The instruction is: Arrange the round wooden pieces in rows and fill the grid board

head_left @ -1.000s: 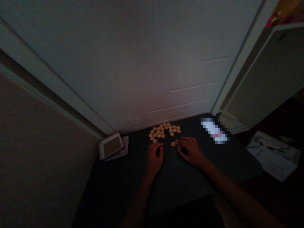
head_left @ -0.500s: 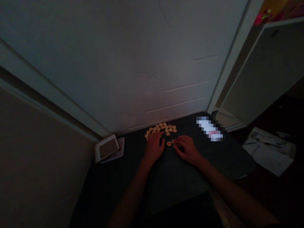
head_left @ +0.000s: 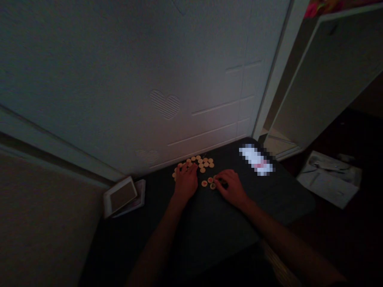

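Note:
Several round, pale wooden Chinese chess pieces [head_left: 206,164] lie in a cluster on the dark table by the white panel. My left hand [head_left: 186,181] rests over the cluster's left part, fingers spread and covering some pieces. Nearer to me, a piece with a red mark [head_left: 204,183] lies beside another red-marked piece [head_left: 210,180] and one with a dark mark [head_left: 212,186]. My right hand [head_left: 231,186] is just right of these, thumb and forefinger closed at the edge of a further piece [head_left: 214,177], mostly hidden by the fingertips.
Two flat, framed or boxed items [head_left: 121,195] overlap at the table's left end. A bright, pixelated object [head_left: 256,159] lies at the right. Behind stands the white panel with a heart relief [head_left: 165,104]. A white box [head_left: 330,178] sits beyond the table's right edge.
The view has shifted, so the scene sits further left. My left fingers are spread over the cluster. The right hand's fingers have drawn together, and more marked pieces show beside it.

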`<act>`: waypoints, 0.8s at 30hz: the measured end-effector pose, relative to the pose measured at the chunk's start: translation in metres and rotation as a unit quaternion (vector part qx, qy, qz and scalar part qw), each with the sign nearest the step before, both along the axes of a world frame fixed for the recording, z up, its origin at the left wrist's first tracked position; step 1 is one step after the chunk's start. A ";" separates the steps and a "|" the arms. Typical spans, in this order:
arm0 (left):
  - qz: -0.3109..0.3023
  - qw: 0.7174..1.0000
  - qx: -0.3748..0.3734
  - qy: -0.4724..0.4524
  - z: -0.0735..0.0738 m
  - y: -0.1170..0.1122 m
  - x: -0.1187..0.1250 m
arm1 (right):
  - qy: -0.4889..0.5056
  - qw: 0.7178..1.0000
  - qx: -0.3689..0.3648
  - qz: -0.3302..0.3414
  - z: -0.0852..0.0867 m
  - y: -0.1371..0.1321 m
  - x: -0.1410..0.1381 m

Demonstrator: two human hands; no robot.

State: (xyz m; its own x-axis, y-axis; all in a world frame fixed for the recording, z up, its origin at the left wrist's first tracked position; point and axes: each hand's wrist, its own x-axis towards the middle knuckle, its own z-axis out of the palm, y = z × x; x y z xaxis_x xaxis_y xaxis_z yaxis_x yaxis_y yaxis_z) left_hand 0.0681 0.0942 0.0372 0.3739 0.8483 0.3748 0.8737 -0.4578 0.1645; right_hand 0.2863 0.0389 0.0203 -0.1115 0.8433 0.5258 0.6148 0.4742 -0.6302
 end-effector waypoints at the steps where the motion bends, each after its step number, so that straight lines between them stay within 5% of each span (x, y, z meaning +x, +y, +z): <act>1: -0.005 1.000 0.001 -0.001 0.001 -0.006 0.000 | 0.003 1.000 -0.002 -0.003 -0.001 0.000 0.000; 11: 0.029 0.999 0.003 -0.020 -0.008 -0.066 -0.005 | 0.015 1.000 0.016 0.004 -0.007 -0.001 0.000; 21: 0.005 0.993 -0.055 -0.106 -0.016 -0.076 -0.014 | -0.032 0.995 0.050 0.078 0.000 -0.012 -0.009; 24: -0.004 0.976 -0.095 -0.194 -0.015 -0.079 -0.012 | -0.050 0.992 0.057 0.103 0.000 -0.014 -0.011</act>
State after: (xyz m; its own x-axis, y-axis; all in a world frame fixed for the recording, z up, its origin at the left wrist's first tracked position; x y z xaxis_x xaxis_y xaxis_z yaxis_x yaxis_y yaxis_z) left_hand 0.0564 0.0156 0.0223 0.2425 0.9137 0.3260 0.7246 -0.3940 0.5655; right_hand 0.2753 0.0246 0.0203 -0.3323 0.7326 0.5940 0.5544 0.6612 -0.5054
